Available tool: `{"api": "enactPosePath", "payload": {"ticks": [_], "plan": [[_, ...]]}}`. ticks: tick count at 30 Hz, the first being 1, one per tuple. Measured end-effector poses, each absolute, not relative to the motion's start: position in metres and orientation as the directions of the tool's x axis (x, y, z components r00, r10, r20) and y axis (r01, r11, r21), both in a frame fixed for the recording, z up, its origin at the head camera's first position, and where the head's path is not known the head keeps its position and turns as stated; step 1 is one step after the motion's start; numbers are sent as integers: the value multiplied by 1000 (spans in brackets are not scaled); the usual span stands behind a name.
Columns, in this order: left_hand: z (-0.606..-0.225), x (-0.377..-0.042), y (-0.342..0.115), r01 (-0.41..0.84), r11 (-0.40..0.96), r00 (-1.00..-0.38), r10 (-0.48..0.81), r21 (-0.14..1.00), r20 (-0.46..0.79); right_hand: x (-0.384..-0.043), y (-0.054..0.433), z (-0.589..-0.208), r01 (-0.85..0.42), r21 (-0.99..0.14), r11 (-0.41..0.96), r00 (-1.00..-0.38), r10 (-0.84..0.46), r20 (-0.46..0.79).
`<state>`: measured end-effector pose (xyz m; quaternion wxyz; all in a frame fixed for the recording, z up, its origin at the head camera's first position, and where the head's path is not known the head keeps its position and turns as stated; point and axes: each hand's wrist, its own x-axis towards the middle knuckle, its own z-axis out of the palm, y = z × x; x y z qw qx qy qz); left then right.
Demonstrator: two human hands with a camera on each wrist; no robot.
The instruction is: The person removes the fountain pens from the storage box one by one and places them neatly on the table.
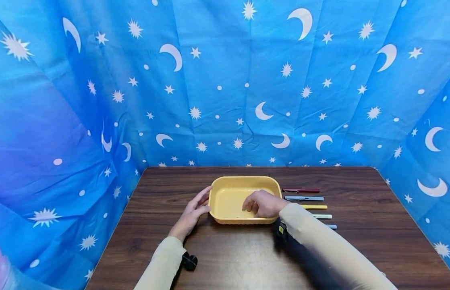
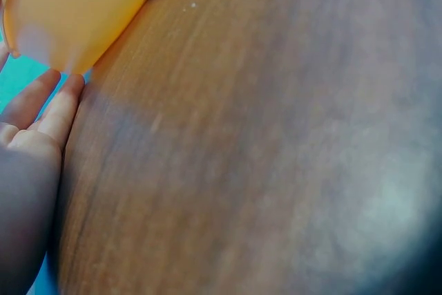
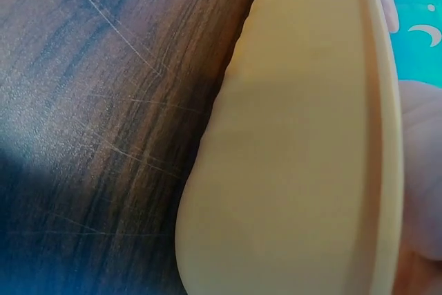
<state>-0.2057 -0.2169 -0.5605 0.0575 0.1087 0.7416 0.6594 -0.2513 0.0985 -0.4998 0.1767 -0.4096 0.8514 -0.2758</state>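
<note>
Tray: a yellow tray [image 1: 228, 182] sits on the table [image 1: 246, 257], near its middle and a little toward the far edge; its inside shows nothing but bare yellow where the hand does not cover it
Left hand: the left hand [image 1: 193, 211] lies at the tray's left end, fingers [image 1: 203, 197] straight and close together, their tips touching the tray's outer wall; the thumb rests against the wall lower down
Left wrist view: two fingertips [image 2: 65, 101] lie side by side on the wood, right at the tray's rounded corner [image 2: 62, 18]
Right hand: the right hand [image 1: 262, 203] reaches over the tray's near right rim and hangs inside it, fingers curled downward toward the floor of the tray; whether they pinch anything I cannot tell
Right wrist view: the tray's outer wall [image 3: 297, 170] fills the frame, with a bit of hand behind its rim at the right
Pens: five pens lie in a row just right of the tray, parallel to each other: a dark red pen [image 1: 301, 190] farthest back, then a grey pen [image 1: 304, 198], a yellow pen [image 1: 314, 207], a pale green pen [image 1: 322, 216] and a blue pen [image 1: 331, 226] nearest, partly hidden by the right sleeve
Sleeves: both arms wear cream sleeves [image 1: 163, 262]
Backdrop: blue cloth [image 1: 225, 80] with white moons and stars hangs behind and beside the table
</note>
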Motion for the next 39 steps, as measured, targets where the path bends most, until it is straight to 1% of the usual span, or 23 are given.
{"api": "enactPosePath", "payload": {"ticks": [5, 16, 24, 31, 39], "plan": [[-561, -206, -217, 90, 102, -969, 239, 991, 64, -252, 99, -501, -616, -591, 521, -606, -792, -66], [-560, -205, -218, 96, 102, -967, 246, 990, 68, -250, 102, -501, -598, -561, 572, -640, -762, -94], [-561, -205, -217, 105, 96, -966, 245, 990, 79, -250, 103, -502, -621, -546, 562, -635, -770, -69], [-563, -205, -218, 130, 74, -956, 272, 989, 106, -251, 104, -504, -643, -530, 553, -633, -773, -40], [-566, -207, -220, 147, 60, -950, 287, 987, 124, -248, 106, -500, -642, -547, 537, -636, -772, -10]]}}
